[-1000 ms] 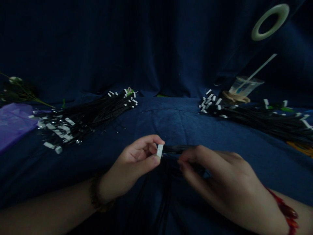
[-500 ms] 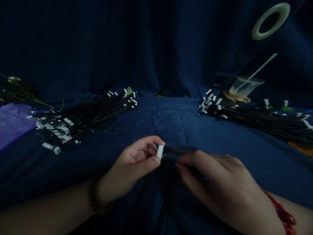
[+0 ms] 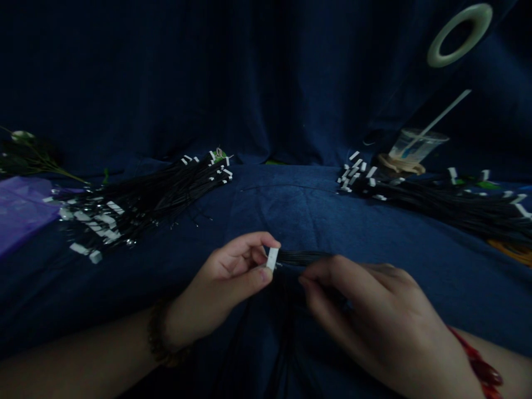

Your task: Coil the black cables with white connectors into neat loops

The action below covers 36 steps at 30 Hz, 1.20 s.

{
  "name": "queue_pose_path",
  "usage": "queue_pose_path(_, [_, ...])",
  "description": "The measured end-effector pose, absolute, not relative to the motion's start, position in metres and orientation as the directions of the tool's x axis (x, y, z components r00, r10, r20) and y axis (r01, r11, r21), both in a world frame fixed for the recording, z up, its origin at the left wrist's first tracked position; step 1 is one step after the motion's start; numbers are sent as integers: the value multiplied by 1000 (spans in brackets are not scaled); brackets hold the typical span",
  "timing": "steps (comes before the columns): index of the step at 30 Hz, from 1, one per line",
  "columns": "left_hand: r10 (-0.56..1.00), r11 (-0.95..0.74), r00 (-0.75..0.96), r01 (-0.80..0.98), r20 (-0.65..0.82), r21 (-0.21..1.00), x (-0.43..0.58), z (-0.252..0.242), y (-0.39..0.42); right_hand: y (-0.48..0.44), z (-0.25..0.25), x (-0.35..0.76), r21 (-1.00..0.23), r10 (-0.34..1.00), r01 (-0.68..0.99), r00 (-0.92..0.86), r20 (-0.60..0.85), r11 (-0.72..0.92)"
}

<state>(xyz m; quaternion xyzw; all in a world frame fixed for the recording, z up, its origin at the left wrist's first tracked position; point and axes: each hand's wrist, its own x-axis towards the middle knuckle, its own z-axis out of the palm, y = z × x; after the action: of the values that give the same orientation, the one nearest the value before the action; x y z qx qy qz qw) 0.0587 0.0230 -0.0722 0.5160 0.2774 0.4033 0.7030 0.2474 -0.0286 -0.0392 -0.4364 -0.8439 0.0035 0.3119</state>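
My left hand (image 3: pixel 226 277) pinches a small white connector (image 3: pixel 272 258) between thumb and forefinger, low in the middle of the view. Thin black wires (image 3: pixel 301 256) run from the connector to the right. My right hand (image 3: pixel 369 310) is closed around those wires just right of the connector, its fingers curled. More black wires hang down in the dark between my wrists. A beaded bracelet sits on my left wrist and a red one on my right.
A dark blue cloth (image 3: pixel 291 210) covers the surface and backdrop. A pile of black wires with white connectors (image 3: pixel 137 202) lies left, another pile (image 3: pixel 432 199) right. A clear cup with a stick (image 3: pixel 415 145), a pale ring (image 3: pixel 459 36), purple plastic (image 3: pixel 20 210).
Almost nothing has changed; my right hand has slid slightly lower and left along the wires, while my left hand keeps hold of the connector.
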Motion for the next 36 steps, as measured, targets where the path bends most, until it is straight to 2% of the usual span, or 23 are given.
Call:
queue_pose_path(14, [827,130,561,-129,-36,983,59,-73,22,-25,-42,246,-329,766,708,-473,435,625])
queue_pose_path(16, [862,151,503,-141,-61,978,61,-73,25,-21,-39,248,-266,746,727,-481,459,633])
queue_pose_path(20, [898,276,405,-209,-174,938,65,-64,30,-20,-29,251,16,679,835,-458,574,550])
queue_pose_path(21, [895,319,392,-232,-212,919,66,-60,31,-23,-27,251,25,687,844,-454,568,536])
queue_pose_path(23, [891,392,351,-277,-287,877,68,-51,31,-31,-28,249,-59,757,835,-463,462,547])
queue_pose_path(25, [887,436,308,-307,-345,846,69,-45,30,-37,-32,245,-168,837,833,-474,275,527])
queue_pose_path(27, [885,447,304,-338,-354,828,68,-43,29,-38,-38,240,-236,894,863,-437,96,447])
queue_pose_path(29, [879,454,330,-357,-345,816,68,-44,28,-32,-42,236,-342,913,858,-409,-3,383])
queue_pose_path(32, [867,468,354,-341,-350,815,69,-45,28,-19,-43,232,-560,904,752,-428,-17,346])
queue_pose_path(36, [874,437,368,-309,-318,845,69,-48,28,-11,-44,231,-676,909,673,-417,-10,301])
